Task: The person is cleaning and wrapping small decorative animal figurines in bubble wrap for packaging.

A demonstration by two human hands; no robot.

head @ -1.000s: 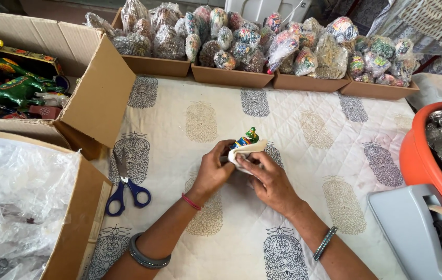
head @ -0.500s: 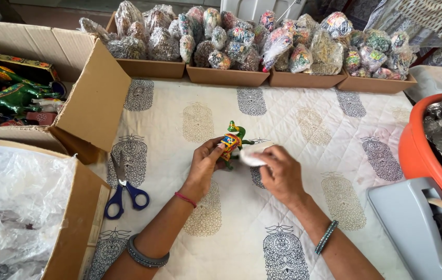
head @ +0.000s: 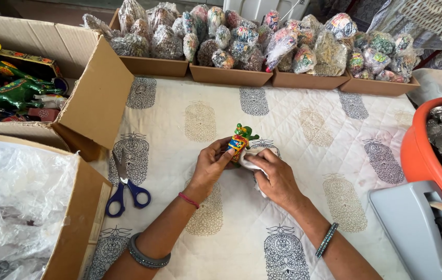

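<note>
craft packing workshop | wrapped figurines in trays [head: 231,75] | cardboard boxes [head: 91,98] | tape dispenser [head: 428,228]

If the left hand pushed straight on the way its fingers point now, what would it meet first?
The left hand points up and to the right, and its fingertips already touch the small painted figurine. Beyond that, probably the white cloth in the right hand, though depth is unclear.

Blue-handled scissors [head: 125,187] lie beside an open cardboard box [head: 96,98].
</note>
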